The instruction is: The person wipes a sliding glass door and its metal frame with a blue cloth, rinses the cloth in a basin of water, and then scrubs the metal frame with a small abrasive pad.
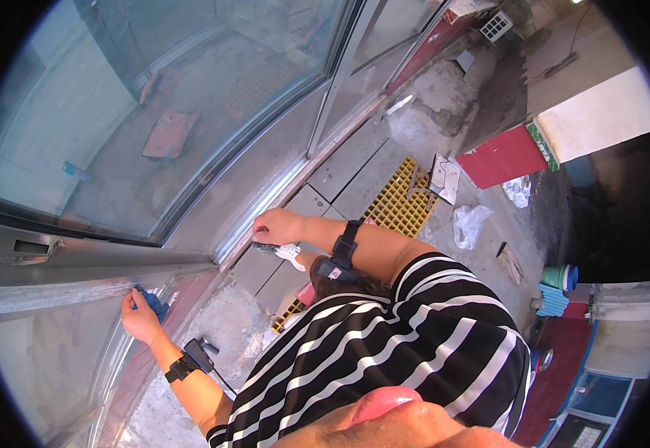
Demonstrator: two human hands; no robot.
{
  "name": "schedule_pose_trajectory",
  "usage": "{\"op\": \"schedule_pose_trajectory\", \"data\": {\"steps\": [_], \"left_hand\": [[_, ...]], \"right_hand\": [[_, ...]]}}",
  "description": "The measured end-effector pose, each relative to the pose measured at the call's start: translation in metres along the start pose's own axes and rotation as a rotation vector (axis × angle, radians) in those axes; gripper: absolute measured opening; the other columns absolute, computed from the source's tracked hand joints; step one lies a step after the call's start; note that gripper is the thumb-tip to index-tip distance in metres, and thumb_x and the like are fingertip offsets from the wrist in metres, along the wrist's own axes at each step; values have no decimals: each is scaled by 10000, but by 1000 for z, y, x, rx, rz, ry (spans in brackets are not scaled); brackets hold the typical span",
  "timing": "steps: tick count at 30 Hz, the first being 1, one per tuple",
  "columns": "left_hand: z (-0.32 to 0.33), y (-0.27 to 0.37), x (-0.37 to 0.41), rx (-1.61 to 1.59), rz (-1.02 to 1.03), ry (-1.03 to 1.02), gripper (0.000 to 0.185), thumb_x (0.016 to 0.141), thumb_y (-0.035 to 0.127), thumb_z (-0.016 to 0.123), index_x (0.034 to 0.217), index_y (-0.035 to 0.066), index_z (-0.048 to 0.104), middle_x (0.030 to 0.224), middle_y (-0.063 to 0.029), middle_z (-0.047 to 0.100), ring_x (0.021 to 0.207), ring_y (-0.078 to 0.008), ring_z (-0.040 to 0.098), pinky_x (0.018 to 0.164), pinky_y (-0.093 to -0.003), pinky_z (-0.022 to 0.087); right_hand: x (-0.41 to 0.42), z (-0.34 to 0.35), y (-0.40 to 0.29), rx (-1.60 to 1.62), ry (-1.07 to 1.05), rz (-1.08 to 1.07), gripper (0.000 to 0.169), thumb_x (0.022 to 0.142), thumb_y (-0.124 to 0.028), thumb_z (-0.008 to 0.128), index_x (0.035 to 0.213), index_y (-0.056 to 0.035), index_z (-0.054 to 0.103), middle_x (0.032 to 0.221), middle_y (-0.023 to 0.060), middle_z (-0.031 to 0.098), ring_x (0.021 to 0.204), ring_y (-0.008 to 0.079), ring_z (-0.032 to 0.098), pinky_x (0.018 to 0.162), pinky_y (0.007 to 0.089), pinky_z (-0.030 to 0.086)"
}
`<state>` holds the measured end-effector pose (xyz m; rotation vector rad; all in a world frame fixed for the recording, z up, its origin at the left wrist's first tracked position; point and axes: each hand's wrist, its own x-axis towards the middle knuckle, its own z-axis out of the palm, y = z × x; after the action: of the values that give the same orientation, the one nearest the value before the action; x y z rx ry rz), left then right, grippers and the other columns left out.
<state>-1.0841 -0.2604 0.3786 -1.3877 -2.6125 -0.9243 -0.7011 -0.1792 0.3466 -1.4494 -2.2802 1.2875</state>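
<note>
My left hand [141,316] is at the lower left, its fingers closed on a crumpled blue cloth [155,306] beside the edge of a metal door frame [78,295]. My right hand [277,226] is curled near the metal sill [246,227] below a large glass pane [190,106]. A dark, fuzzy grey patch shows just under its fingertips; whether it is held or belongs to the white shoe [290,255] beside it, I cannot tell. Both forearms wear black straps with small devices.
Beyond my right arm lie a yellow floor grating [400,193], a dirty white board [445,179], a plastic bag [470,224] and a wood piece [509,263]. Farther right stand a green bucket [554,277] and a red-based wall [504,158]. Grey tiles [347,168] border the sill.
</note>
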Motion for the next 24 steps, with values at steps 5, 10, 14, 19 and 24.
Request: {"op": "schedule_pose_trajectory", "data": {"steps": [5, 10, 14, 19, 24], "left_hand": [[-2, 7, 0, 72, -11, 55, 263, 848, 334, 669, 875, 78, 724, 804, -106, 715, 716, -305, 679, 624, -409, 507], [4, -5, 0, 26, 13, 90, 225, 835, 296, 674, 875, 81, 727, 798, -112, 711, 715, -312, 674, 626, -413, 510], [4, -14, 3, 39, 77, 80, 199, 830, 270, 669, 862, 81, 721, 781, -114, 698, 701, -307, 659, 622, -411, 504], [3, -2, 0, -4, 79, 58, 175, 834, 236, 652, 824, 67, 698, 754, -100, 687, 668, -286, 645, 619, -396, 494], [-4, 16, -11, -88, 37, -87, 236, 853, 286, 661, 849, 52, 698, 765, -94, 694, 677, -261, 652, 628, -383, 496]], "right_hand": [[4, -1, -8, -9, 7, -24, 286, 851, -312, 632, 977, -61, 685, 908, 128, 696, 844, 279, 663, 760, 367, 518], [7, 0, -7, -6, -5, -20, 285, 857, -309, 630, 987, -60, 684, 892, 127, 694, 813, 274, 662, 747, 366, 519], [7, -3, -14, 90, -95, 70, 316, 887, -333, 616, 1020, -52, 672, 870, 119, 690, 683, 233, 662, 670, 346, 527], [9, -5, -24, 190, -173, 150, 347, 911, -360, 599, 1046, -46, 661, 853, 111, 685, 583, 198, 642, 599, 330, 525], [16, -4, -17, 149, -176, 131, 345, 901, -360, 607, 1042, -50, 664, 868, 120, 687, 668, 222, 659, 631, 342, 527]]}}
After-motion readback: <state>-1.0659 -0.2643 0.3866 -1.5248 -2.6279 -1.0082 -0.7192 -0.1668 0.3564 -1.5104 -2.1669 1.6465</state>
